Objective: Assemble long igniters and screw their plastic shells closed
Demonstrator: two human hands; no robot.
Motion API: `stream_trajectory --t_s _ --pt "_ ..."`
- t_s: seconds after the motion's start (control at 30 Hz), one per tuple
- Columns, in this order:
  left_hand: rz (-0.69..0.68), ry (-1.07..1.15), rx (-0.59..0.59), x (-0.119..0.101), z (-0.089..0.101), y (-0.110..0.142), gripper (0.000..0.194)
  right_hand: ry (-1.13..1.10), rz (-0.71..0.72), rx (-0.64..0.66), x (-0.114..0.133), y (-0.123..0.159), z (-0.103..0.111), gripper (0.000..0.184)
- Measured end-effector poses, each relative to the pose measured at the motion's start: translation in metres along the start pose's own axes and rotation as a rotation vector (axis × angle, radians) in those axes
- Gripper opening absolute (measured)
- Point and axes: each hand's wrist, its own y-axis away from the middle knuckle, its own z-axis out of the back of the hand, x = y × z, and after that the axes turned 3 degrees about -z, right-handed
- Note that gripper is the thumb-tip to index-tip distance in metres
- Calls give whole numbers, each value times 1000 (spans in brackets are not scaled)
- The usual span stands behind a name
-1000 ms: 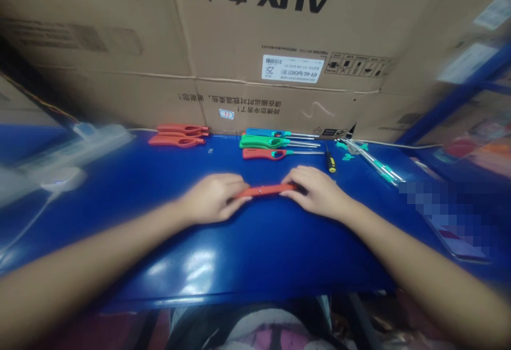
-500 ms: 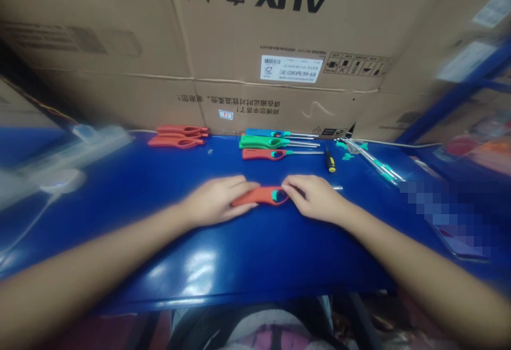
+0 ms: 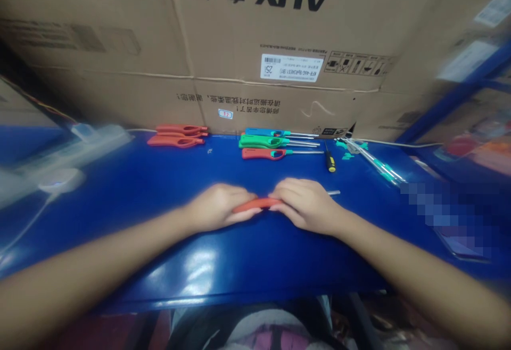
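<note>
Between my two hands lies a red long-necked lighter (image 3: 261,203), turned so that a narrow edge of its handle faces up. My left hand (image 3: 221,207) pinches the handle's left end between thumb and fingers. My right hand (image 3: 305,205) is closed round the right part, where the handle meets the neck. The metal tube's tip (image 3: 334,193) sticks out past my right hand. My fingers hide the trigger opening. Behind them rest a red lighter (image 3: 261,154), a green lighter (image 3: 261,141) and a blue lighter (image 3: 263,132) with metal tubes pointing right.
Red handle shells (image 3: 175,140) are stacked at the back left. A yellow-black screwdriver (image 3: 330,162) lies right of the lighters, near metal tubes with green parts (image 3: 385,170). A large cardboard box (image 3: 223,35) stands behind the blue table (image 3: 239,270). A white power strip (image 3: 91,150) is at left.
The red lighter has been rolled, so its broad side with the green trigger no longer shows. My right hand has shifted slightly left and down, wrapping further round it.
</note>
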Motion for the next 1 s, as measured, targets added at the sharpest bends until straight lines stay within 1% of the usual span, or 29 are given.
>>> stream_trajectory --t_s 0.13,0.23,0.33,0.47,0.53,0.67,0.83,1.0 --pt "22 40 6 1 0 0 32 111 -7 -66 5 0 -2 25" --pt "13 31 -1 4 1 0 31 46 -90 -62 3 -1 2 25" --pt "13 37 -5 7 2 0 30 -16 -155 -31 -5 -2 8 23" --pt "47 63 -7 11 3 0 29 9 -156 53 -19 2 15 14" --pt "64 92 -19 12 4 0 28 11 -158 51 -23 4 17 15" --pt "80 153 -19 11 6 0 28 89 -120 2 -19 5 17 21" --pt "99 106 28 6 6 -1 28 175 -80 29 -14 5 14 23" --pt "138 18 10 4 4 -3 33 85 -166 44 -21 3 15 21"
